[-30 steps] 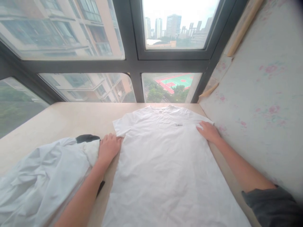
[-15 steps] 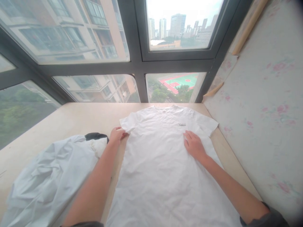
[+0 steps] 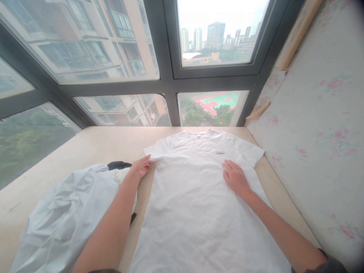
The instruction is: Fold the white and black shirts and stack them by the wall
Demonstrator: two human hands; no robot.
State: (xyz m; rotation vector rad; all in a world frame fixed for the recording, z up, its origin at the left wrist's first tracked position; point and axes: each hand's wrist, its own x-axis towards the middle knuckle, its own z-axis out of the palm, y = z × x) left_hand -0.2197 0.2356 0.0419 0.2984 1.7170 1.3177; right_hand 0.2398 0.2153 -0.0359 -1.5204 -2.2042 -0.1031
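Observation:
A white T-shirt (image 3: 190, 204) lies spread face up, its collar toward the window and a small dark print on the chest. At the edge of its left sleeve is my left hand (image 3: 140, 167), turned partly sideways with the fingers loosely bent and apart; no cloth shows gripped in it. My right hand (image 3: 236, 177) rests flat on the shirt's chest just below the print, fingers stretched out. Soft wrinkles run across the shirt's body, and its lower hem is out of view.
Left of my left forearm lies a crumpled pile of white clothes (image 3: 68, 208) with some black fabric (image 3: 119, 165). The pale ledge (image 3: 105, 144) ends at dark window frames (image 3: 113, 86). On the right stands a wall (image 3: 318, 151) with flowered, peeling paper.
My left hand has rolled over and its fingers have loosened at the sleeve edge. The right hand stays on the chest of the shirt. The whole view has shifted slightly.

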